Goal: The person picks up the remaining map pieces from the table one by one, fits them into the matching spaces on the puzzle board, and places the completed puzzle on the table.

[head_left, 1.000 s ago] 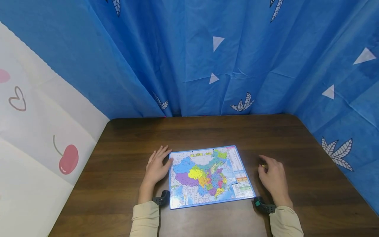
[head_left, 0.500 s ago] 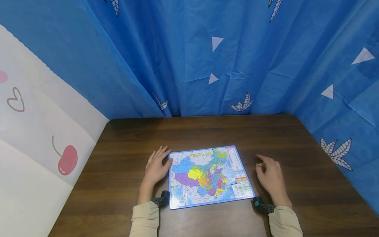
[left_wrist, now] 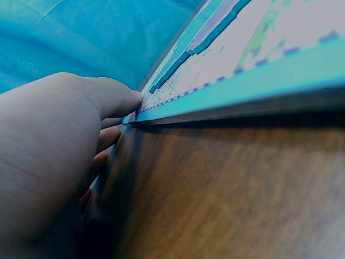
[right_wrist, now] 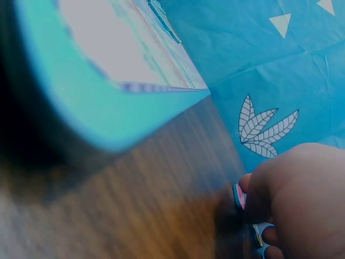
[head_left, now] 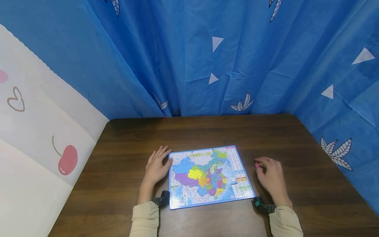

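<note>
A magnetic map puzzle board (head_left: 239, 159) with a blue border lies flat on the table, its coloured map pieces fitted together. My left hand (head_left: 157, 167) rests at the board's upper left edge, with the thumb touching the rim and the other fingers stretched out beside it. To the right of the board, my right hand (head_left: 273, 176) pinches a small pink puzzle piece (right_wrist: 240, 197) between thumb and forefinger. A yellow puzzle piece (right_wrist: 259, 237) shows behind it, among the fingers, which hide part of it.
The brown wooden table (head_left: 130, 131) extends around the board on all sides. A blue curtain (head_left: 189, 65) hangs along the back and right, and a white patterned cloth (head_left: 35, 148) is at the left. Dark wrist cameras (head_left: 162, 198) sit inside both wrists.
The right hand has shifted slightly left, and its fingers have turned the pieces so that the pink one now shows at the fingertips beside the yellow. The left hand and board stay put.
</note>
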The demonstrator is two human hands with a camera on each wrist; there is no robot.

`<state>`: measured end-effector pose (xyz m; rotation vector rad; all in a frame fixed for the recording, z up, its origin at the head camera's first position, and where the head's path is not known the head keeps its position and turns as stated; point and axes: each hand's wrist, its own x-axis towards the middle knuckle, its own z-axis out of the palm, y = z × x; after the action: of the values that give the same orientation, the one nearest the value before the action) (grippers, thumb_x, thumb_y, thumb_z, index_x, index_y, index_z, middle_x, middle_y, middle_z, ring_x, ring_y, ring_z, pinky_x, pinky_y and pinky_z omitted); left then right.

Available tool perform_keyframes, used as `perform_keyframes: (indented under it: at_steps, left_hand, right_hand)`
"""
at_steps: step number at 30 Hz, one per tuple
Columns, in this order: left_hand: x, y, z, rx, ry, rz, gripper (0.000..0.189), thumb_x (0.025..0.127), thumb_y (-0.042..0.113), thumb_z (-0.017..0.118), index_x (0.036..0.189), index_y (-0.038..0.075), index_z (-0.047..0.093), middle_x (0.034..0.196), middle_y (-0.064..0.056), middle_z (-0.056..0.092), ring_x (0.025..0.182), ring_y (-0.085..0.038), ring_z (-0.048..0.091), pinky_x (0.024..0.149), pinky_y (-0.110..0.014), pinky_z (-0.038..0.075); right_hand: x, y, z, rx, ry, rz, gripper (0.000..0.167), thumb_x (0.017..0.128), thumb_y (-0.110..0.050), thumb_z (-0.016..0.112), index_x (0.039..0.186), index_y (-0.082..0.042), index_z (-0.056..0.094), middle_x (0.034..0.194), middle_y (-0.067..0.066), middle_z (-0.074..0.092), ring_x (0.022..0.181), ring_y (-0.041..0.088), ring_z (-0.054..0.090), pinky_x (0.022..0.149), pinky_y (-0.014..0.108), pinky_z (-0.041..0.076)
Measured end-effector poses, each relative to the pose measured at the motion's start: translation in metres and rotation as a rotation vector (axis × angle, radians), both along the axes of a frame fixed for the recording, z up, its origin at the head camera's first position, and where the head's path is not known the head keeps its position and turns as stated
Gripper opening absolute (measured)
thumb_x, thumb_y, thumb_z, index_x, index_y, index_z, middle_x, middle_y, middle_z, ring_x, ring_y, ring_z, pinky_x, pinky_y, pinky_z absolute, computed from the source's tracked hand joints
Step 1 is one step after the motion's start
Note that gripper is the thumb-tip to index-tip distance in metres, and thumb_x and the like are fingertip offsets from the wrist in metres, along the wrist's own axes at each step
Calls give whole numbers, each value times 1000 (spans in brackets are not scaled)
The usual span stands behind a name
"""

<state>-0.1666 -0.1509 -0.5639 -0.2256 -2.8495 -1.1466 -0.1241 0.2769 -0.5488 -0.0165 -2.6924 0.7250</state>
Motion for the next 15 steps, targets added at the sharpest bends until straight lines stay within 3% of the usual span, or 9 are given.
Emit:
perform_keyframes:
  at_steps: [8,15]
  left_hand:
    - [0,-1,0,3,-15,1,48,103,27,61,147,9,57,163,-11,41,158,-30,25,130,-50,9]
    - [0,-1,0,-1,-17,4,48,103,27,61,147,10,57,163,-11,41,158,-30,25,130,-50,9]
  right_hand:
    - [-1,0,-1,-1,-46,-14,29,92,-5,69,119,4,70,131,31,61,125,52,46,101,71,40]
    - [0,-1,0,0,-23,-28,35,91,-11,74,121,5,67,130,33,61,123,52,45,99,70,40]
